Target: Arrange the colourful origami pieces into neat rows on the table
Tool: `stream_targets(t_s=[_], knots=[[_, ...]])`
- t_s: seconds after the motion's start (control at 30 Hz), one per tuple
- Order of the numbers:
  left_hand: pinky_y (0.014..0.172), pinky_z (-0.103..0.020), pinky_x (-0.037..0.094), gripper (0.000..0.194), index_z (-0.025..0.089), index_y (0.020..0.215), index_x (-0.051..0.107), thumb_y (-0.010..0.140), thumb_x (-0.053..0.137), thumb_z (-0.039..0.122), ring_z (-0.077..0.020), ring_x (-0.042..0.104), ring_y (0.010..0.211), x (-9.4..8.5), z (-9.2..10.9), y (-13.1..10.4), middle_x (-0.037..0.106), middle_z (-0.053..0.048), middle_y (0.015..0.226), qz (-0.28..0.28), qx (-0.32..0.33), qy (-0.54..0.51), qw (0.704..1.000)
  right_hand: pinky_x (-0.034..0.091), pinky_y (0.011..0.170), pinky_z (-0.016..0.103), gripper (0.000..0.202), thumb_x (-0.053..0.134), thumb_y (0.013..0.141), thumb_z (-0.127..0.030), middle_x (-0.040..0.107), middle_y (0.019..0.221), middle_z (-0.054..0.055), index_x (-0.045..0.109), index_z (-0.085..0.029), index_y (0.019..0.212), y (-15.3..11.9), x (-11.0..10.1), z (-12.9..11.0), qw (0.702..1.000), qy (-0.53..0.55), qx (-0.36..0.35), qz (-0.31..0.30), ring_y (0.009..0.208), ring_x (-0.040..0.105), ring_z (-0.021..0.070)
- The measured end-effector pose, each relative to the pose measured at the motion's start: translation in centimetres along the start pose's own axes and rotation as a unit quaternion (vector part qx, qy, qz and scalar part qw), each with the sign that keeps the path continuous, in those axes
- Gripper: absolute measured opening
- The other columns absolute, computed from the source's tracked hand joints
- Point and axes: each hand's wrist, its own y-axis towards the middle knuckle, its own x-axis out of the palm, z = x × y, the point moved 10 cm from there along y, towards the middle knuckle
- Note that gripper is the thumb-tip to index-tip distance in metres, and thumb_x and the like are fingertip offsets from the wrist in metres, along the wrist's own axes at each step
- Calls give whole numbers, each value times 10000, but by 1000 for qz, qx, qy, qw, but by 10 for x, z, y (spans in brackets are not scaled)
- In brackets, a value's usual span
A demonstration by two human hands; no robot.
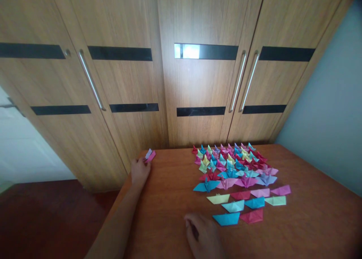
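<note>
My left hand (140, 170) reaches to the far left corner of the table, its fingers closed on small pink and lilac papers (151, 155). How firmly they are gripped does not show. Low in the middle, my right hand (204, 234) rests near the table with loosely curled fingers; I see nothing in them. Just right of it lie a flat folded blue paper boat shape (227, 218) and a red one (252, 216). More flat folded pieces, among them a light green one (233, 206) and a yellow one (218, 199), form rows behind these.
Rows of folded paper cranes (230, 164) in many colours fill the far right of the brown wooden table (169, 191). A wooden wardrobe (195, 81) with metal handles stands right behind the table. A pale blue wall (330, 119) borders the right side.
</note>
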Motion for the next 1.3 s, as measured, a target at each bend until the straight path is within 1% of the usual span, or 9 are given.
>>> stream_targets(t_s=[0.13,0.3,0.43,0.6,0.77,1.0,1.1,1.2,1.3], knots=[[800,-383,462,385,158,1070,616,823,451,402,-292,545,996,7,2,11,536,-153,1067,-12,-2,22,1000,437,659,214,240,436,808,-122,679,808,8,636,-232,881,-1,0,1,1000,3,-6,13,731,631,143],[737,-411,474,364,173,1015,640,814,454,412,-316,543,960,11,4,12,517,-155,1067,-28,0,43,999,438,668,210,233,450,802,-121,677,804,-1,637,-235,878,-1,-3,0,1000,11,-5,24,730,632,137],[816,-406,450,357,157,1050,623,819,452,369,-318,499,1037,6,14,5,507,-157,1093,-27,30,44,998,442,655,209,211,447,814,-143,672,781,2,635,-227,856,1,-9,-3,999,17,-4,32,709,629,139],[939,-402,369,284,159,1044,599,815,480,277,-294,481,1094,2,31,-15,551,-140,1107,-44,89,14,995,446,649,220,226,425,822,-149,668,786,15,634,-223,866,3,-10,-4,1000,25,2,18,716,622,151],[837,-313,426,174,188,952,582,805,489,187,-217,586,929,4,46,-41,641,-79,970,-98,139,-58,984,443,643,227,226,431,814,-141,665,776,6,635,-230,851,2,-9,-2,999,37,19,9,701,615,151],[735,-255,457,139,197,831,626,799,502,250,-177,622,798,1,75,-80,675,-24,844,-164,178,-174,955,473,667,236,202,440,837,-184,675,804,16,639,-219,859,0,-19,5,994,81,36,60,733,628,159],[696,-252,467,169,179,800,612,793,522,322,-173,619,758,1,96,-103,670,-21,798,-210,163,-300,916,498,678,237,209,441,859,-232,685,829,31,649,-210,875,-2,-24,15,988,115,57,90,743,640,162],[653,-245,458,188,169,758,593,754,594,357,-158,597,693,3,120,-131,652,-14,739,-278,114,-452,840,516,727,241,214,467,865,-287,694,900,52,650,-201,936,-6,-32,24,977,147,72,134,811,651,174],[605,-226,431,230,160,741,598,729,644,385,-135,561,630,2,144,-158,638,-9,703,-338,100,-502,790,526,726,235,256,517,849,-336,688,932,59,619,-189,1033,-10,-38,36,965,173,97,170,826,652,175]])
